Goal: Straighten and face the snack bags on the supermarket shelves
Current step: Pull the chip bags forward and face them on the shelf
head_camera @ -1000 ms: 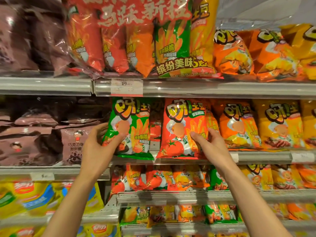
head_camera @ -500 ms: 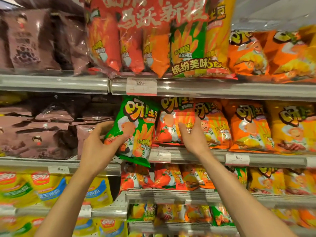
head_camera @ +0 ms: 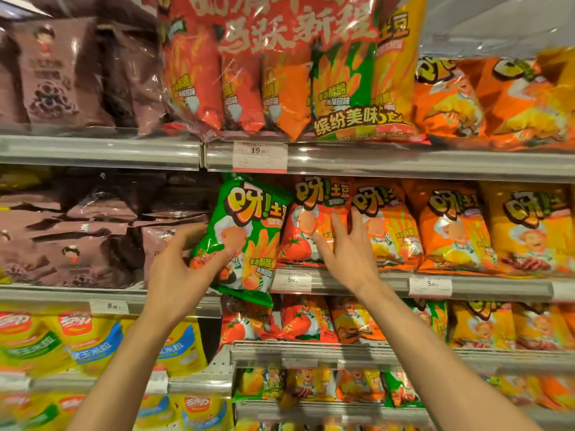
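Top shelf (head_camera: 99, 150): multipack (head_camera: 280, 73) at middle, flat packets (head_camera: 46, 76) to its left, loose bags (head_camera: 497, 101) to its right.
Middle shelf (head_camera: 497, 286): snack bags standing side by side in a row.
Tilted bag (head_camera: 249, 231): leftmost of that row, hanging over the shelf edge, held by left hand (head_camera: 177, 275).
Second bag (head_camera: 311, 225): just right of it, upright, touched by right hand (head_camera: 348, 253).
Price tag (head_camera: 291, 279): on shelf edge, below second bag.
Lower shelves (head_camera: 311, 353): further bags beneath.
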`<action>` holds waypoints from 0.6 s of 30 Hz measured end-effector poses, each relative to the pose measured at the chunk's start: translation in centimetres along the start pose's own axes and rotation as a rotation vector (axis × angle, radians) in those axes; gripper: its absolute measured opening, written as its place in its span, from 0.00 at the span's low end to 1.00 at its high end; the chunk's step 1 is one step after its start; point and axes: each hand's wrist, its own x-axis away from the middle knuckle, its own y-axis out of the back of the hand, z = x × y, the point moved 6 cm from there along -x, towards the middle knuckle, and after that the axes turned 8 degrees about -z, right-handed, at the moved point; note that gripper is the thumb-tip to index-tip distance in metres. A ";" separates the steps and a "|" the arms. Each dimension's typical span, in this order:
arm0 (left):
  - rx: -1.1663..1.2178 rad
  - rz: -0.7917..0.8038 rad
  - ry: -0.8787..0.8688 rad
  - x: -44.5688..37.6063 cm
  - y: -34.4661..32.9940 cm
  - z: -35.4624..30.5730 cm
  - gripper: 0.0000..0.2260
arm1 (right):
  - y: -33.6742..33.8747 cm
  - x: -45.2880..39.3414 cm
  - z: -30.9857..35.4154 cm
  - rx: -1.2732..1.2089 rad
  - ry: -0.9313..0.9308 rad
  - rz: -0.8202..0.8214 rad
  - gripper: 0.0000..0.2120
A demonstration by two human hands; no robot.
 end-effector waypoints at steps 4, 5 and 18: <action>-0.005 0.019 -0.012 0.6 0.5 0.8 0.30 | 1.2 0.8 0.7 0.036 0.053 -0.229 0.24; -0.007 0.016 -0.010 0.8 0.7 1.1 0.31 | 1.3 0.9 0.9 0.032 0.059 -0.239 0.23; 0.131 0.035 0.071 3.3 2.2 2.9 0.22 | 2.6 2.0 -0.7 -0.440 -0.174 -0.023 0.18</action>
